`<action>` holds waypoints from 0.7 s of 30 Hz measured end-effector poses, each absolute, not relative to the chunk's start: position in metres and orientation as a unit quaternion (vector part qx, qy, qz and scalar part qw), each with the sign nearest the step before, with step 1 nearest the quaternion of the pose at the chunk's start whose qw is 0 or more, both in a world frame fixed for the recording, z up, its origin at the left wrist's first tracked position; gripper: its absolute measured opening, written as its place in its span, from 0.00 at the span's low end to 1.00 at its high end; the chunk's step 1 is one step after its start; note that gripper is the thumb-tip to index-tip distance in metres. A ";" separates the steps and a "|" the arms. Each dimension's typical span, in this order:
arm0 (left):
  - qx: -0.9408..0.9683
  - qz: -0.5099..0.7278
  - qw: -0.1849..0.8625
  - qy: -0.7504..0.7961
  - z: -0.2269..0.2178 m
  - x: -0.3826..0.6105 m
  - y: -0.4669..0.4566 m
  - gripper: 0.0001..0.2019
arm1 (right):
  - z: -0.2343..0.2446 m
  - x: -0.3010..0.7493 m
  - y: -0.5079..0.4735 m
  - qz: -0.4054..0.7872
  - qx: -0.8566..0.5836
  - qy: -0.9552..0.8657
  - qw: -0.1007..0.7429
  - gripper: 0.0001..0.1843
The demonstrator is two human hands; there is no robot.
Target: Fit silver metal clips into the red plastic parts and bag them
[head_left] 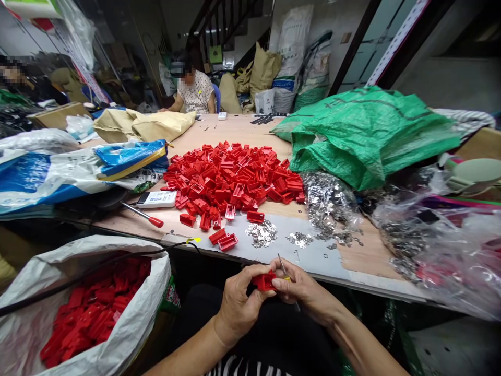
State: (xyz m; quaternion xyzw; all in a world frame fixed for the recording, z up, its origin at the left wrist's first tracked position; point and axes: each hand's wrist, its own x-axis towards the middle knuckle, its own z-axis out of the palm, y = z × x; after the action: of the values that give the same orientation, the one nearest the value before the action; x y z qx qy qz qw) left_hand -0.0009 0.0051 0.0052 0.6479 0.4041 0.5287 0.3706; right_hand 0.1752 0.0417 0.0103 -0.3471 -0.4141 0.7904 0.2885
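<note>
Above my lap, just off the table's front edge, my left hand [241,297] is closed around a small red plastic case [265,281]. My right hand [300,288] meets it from the other side, its thumb against the case. Between the fingers of that hand sits a thin metal tool [281,263] with a yellow part; its exact kind is not clear. On the table ahead lie small flat metal pieces [263,234] in a heap, with a smaller heap [299,239] to the right. Behind them spreads a large pile of similar red cases [230,175].
An open white sack [156,284] of red parts stands at left. A red-handled metal tool [155,222] and a white box [157,199] lie by the pile. Right are a clear bag of metal pieces [326,201] and a green sack [371,136]. A person [201,91] sits across the table.
</note>
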 end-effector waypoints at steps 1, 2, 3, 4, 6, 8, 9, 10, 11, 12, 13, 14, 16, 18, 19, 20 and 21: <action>0.636 0.535 0.389 0.398 0.004 -0.001 0.005 0.18 | 0.008 0.174 0.041 0.799 -0.344 -0.400 0.290 0.22; 0.619 0.542 0.414 0.391 0.002 -0.002 0.006 0.17 | 0.006 0.174 0.040 0.807 -0.340 -0.386 0.291 0.23; 0.596 0.550 0.442 0.382 0.001 -0.002 0.006 0.17 | 0.005 0.173 0.039 0.813 -0.337 -0.375 0.290 0.24; 0.571 0.558 0.471 0.374 -0.001 -0.001 0.007 0.16 | 0.005 0.172 0.039 0.817 -0.336 -0.369 0.288 0.25; 0.523 0.571 0.515 0.367 -0.003 -0.001 0.009 0.15 | 0.008 0.173 0.043 0.813 -0.341 -0.385 0.273 0.25; 0.489 0.579 0.527 0.384 -0.004 0.000 0.011 0.14 | 0.012 0.175 0.051 0.774 -0.369 -0.447 0.254 0.24; 0.479 0.581 0.524 0.398 -0.004 0.001 0.012 0.14 | 0.015 0.177 0.057 0.731 -0.397 -0.495 0.251 0.23; 0.473 0.582 0.516 0.414 -0.004 0.001 0.013 0.13 | 0.017 0.179 0.064 0.668 -0.435 -0.548 0.252 0.21; 0.471 0.581 0.507 0.429 -0.004 0.001 0.014 0.13 | 0.018 0.180 0.072 0.577 -0.484 -0.602 0.266 0.18; 0.475 0.578 0.496 0.441 -0.004 0.001 0.014 0.13 | 0.018 0.182 0.079 0.472 -0.529 -0.652 0.271 0.14; 0.483 0.574 0.485 0.450 -0.004 0.001 0.014 0.14 | 0.017 0.182 0.085 0.375 -0.564 -0.688 0.262 0.10; 0.493 0.568 0.476 0.456 -0.004 0.000 0.014 0.14 | 0.015 0.182 0.091 0.299 -0.587 -0.711 0.244 0.07; 0.510 0.558 0.460 0.465 -0.005 -0.001 0.014 0.13 | 0.010 0.179 0.099 0.204 -0.610 -0.741 0.193 0.05; 0.522 0.551 0.448 0.472 -0.006 -0.002 0.014 0.13 | 0.007 0.175 0.103 0.163 -0.616 -0.754 0.159 0.04; 0.525 0.550 0.443 0.475 -0.006 -0.002 0.014 0.13 | 0.006 0.174 0.104 0.152 -0.617 -0.757 0.152 0.04; 0.526 0.550 0.439 0.478 -0.007 -0.003 0.014 0.14 | 0.005 0.172 0.105 0.147 -0.618 -0.757 0.150 0.03; 0.526 0.551 0.437 0.479 -0.007 -0.003 0.014 0.14 | 0.005 0.171 0.105 0.147 -0.619 -0.757 0.150 0.03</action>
State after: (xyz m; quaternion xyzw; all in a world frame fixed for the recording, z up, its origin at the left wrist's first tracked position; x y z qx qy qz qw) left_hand -0.0035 0.0143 -0.0069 0.5256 0.4787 0.5512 0.4368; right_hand 0.1710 0.1048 0.0050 -0.6188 -0.7571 0.1466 0.1496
